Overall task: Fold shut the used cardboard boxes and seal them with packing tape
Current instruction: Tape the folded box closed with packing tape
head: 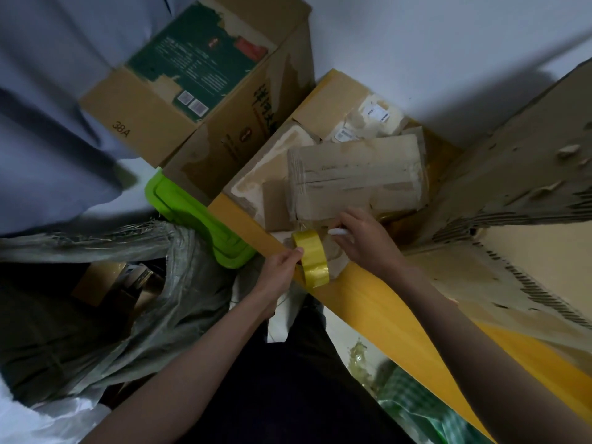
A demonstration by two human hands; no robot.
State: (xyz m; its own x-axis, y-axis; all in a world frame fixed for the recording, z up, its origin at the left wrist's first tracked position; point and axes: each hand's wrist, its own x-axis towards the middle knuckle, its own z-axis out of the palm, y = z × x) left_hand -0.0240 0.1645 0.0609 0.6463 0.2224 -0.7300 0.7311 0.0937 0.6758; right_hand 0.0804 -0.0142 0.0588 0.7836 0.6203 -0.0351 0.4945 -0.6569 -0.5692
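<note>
Two hands busy over the big yellow-edged box (368,302) atm. Left hand (282,267) has its fingers curled round the yellow tape roll (312,262), thumb on the outer face, roll standing on edge right at the box's near rim. Right hand (365,241) is just beside it, fingers bent down and pinching a small white thing (338,232), prob a cutter or pen, can't tell which. Fingertips sit next to the roll and touch the small taped-up carton (355,177), which lies inside the big box w/ other torn cardboard bits around it. One flap of the big box (519,168) stands up on the right, paper skin ripped off.

Behind that, another brown box w/ green print (198,91), flaps open, against the wall. Lime green plastic lid (198,219) wedged btwn boxes. Grey woven sack (153,283) on the left.
</note>
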